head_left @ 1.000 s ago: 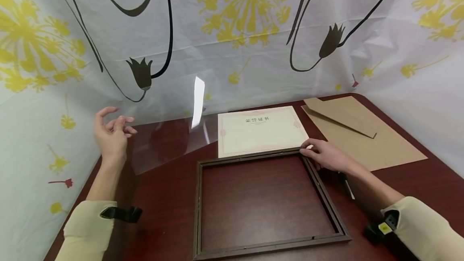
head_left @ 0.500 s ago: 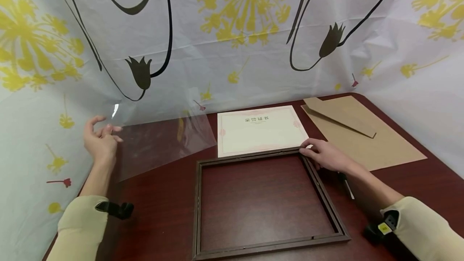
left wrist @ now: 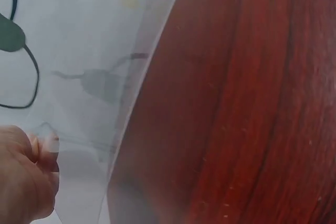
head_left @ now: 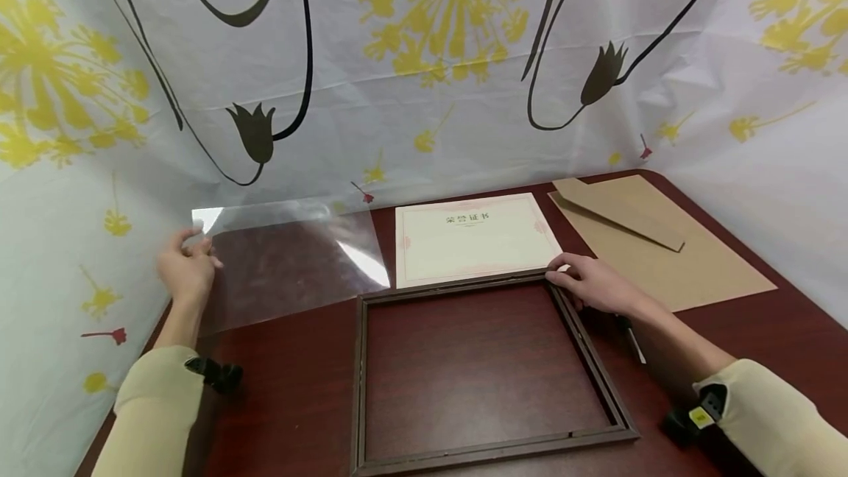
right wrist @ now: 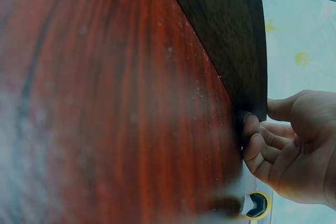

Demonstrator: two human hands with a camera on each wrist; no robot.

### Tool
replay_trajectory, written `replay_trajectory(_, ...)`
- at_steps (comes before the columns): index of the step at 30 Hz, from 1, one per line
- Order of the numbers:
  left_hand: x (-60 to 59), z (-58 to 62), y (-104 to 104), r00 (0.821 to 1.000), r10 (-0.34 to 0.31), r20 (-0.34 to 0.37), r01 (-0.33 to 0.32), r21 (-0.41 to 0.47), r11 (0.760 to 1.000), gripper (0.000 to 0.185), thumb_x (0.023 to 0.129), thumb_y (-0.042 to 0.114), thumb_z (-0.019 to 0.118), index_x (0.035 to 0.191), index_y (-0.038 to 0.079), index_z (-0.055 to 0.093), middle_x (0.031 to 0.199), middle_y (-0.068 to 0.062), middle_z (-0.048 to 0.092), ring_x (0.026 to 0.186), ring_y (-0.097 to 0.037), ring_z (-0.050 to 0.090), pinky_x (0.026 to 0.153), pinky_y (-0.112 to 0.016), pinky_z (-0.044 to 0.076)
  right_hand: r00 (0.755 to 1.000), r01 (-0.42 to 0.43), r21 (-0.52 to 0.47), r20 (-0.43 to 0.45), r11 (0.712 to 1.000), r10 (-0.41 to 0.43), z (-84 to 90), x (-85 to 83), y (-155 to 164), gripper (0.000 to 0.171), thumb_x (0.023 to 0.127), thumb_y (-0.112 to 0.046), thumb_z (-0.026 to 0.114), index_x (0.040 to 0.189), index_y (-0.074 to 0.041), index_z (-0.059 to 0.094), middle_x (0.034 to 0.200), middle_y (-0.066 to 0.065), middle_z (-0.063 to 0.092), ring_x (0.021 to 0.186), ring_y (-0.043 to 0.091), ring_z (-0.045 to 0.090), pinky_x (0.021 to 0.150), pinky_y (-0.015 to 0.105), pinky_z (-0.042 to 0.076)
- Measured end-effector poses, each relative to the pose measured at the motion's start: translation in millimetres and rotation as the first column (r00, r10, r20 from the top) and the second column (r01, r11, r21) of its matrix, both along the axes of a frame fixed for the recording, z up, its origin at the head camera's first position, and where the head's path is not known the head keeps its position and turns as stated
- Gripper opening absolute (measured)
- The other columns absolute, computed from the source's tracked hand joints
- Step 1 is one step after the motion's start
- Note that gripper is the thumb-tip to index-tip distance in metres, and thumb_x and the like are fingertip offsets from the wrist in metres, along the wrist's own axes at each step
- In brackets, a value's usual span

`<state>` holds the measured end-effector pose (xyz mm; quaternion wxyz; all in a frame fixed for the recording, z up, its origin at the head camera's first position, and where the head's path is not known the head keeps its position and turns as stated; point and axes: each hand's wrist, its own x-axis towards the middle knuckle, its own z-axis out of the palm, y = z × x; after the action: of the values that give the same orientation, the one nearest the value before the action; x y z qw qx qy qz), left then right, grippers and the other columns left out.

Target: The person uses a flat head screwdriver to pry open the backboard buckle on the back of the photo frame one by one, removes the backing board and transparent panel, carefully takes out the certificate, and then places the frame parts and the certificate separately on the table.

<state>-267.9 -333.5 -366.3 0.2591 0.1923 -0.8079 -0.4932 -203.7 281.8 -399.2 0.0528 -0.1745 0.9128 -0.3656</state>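
Observation:
At the left, my left hand (head_left: pixel 188 267) pinches the left edge of a clear plastic sheet (head_left: pixel 285 263). The sheet lies low over the table's left side, with bright reflections on it. In the left wrist view the fingers (left wrist: pixel 46 150) show at the sheet's edge, partly seen through it. My right hand (head_left: pixel 589 280) grips the far right corner of a dark brown picture frame (head_left: pixel 361 381), which lies flat with no backing inside. The right wrist view shows the thumb and curled fingers (right wrist: pixel 254 145) at that corner.
A cream certificate (head_left: pixel 477 241) lies behind the frame. On the right, a brown backing board (head_left: pixel 669 219) has its stand flap on top. A slim pen-like tool (head_left: pixel 632 341) lies near my right wrist. A patterned white curtain (head_left: pixel 424 35) encloses the table.
My left hand has moved left and down, drawing the clear sheet with it; the sheet now lies lower and flatter. The right hand and the frame have stayed in place.

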Motion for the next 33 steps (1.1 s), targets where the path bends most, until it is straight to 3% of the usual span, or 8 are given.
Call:
replay_trajectory(4, -1.6, -10.4, -6, 0.995, -0.025, 0.095, 0.034, -0.087, 0.996, 0.044, 0.106, 0.014, 0.053, 0.147, 0.000, 0.050, 0.107, -0.014, 0.069, 0.043, 0.001, 0.054, 0.046, -0.015, 0.044, 1.000, 0.002, 0.006, -0.008, 1.000, -0.002, 0.3, 0.1, -1, 0.023, 0.104, -0.021, 0.058, 0.114, 0.000, 0.062, 0.061, -0.001, 0.054, 0.051, 0.017, 0.055, 0.054, 0.030, 0.045)
replay_trajectory(7, -1.0, -16.1, -8, 0.986, -0.058, 0.157, 0.082, -0.152, 0.985, 0.047, 0.107, 0.018, 0.049, 0.149, -0.003, 0.045, 0.126, -0.026, 0.062, 0.048, 0.000, 0.055, 0.051, -0.013, 0.043, 1.000, 0.005, 0.007, -0.016, 1.000, -0.005, 0.7, 0.0, -1, 0.023, 0.104, -0.021, 0.059, 0.114, 0.000, 0.063, 0.061, -0.002, 0.054, 0.051, 0.017, 0.055, 0.053, 0.030, 0.045)
replay_trajectory(12, -2.8, -22.8, -9, 0.965, -0.125, 0.230, 0.190, -0.286, 0.939, 0.050, 0.105, 0.013, 0.048, 0.146, -0.014, 0.041, 0.107, -0.025, 0.060, 0.067, -0.007, 0.051, 0.060, -0.016, 0.038, 1.000, 0.012, 0.011, -0.012, 1.000, -0.012, 0.9, 0.4, -1, 0.023, 0.104, -0.021, 0.059, 0.114, -0.001, 0.062, 0.061, -0.002, 0.054, 0.051, 0.016, 0.055, 0.054, 0.030, 0.044)
replay_trajectory(14, -4.0, -24.1, -8, 0.952, -0.162, 0.261, 0.242, -0.311, 0.919, 0.054, 0.102, 0.010, 0.050, 0.146, -0.018, 0.036, 0.115, -0.029, 0.058, 0.076, -0.017, 0.054, 0.064, -0.023, 0.042, 1.000, 0.012, 0.012, -0.007, 1.000, -0.012, 0.9, 0.7, -1, 0.023, 0.104, -0.021, 0.059, 0.114, -0.001, 0.062, 0.061, -0.002, 0.054, 0.052, 0.016, 0.055, 0.055, 0.030, 0.044)
replay_trajectory(17, -5.8, -25.4, -8, 0.925, -0.217, 0.311, 0.308, -0.286, 0.907, 0.066, 0.099, 0.007, 0.053, 0.151, -0.019, 0.021, 0.133, -0.037, 0.047, 0.102, -0.039, 0.058, 0.079, -0.040, 0.052, 1.000, 0.015, 0.013, -0.005, 1.000, -0.015, 0.7, 1.0, -1, 0.023, 0.104, -0.022, 0.058, 0.114, -0.001, 0.062, 0.062, -0.002, 0.055, 0.052, 0.016, 0.055, 0.055, 0.030, 0.044)
replay_trajectory(21, -7.8, -26.9, -7, 0.901, -0.246, 0.357, 0.346, -0.252, 0.904, 0.072, 0.098, 0.005, 0.055, 0.153, -0.016, 0.015, 0.146, -0.042, 0.033, 0.131, -0.053, 0.040, 0.102, -0.061, 0.040, 1.000, 0.018, 0.013, -0.001, 1.000, -0.018, 0.6, 1.5, -2, 0.024, 0.105, -0.022, 0.058, 0.115, -0.001, 0.062, 0.062, -0.001, 0.054, 0.053, 0.017, 0.055, 0.055, 0.030, 0.044)
replay_trajectory(33, -11.7, -35.5, -5, 0.861, -0.277, 0.426, 0.406, -0.246, 0.880, 0.062, 0.101, 0.010, 0.054, 0.152, -0.014, 0.027, 0.147, -0.044, 0.031, 0.137, -0.057, 0.030, 0.107, -0.066, 0.031, 1.000, 0.024, 0.029, -0.014, 0.999, -0.024, 0.7, 3.2, -1, 0.023, 0.105, -0.021, 0.058, 0.115, -0.001, 0.062, 0.063, -0.002, 0.055, 0.052, 0.016, 0.055, 0.056, 0.030, 0.044)
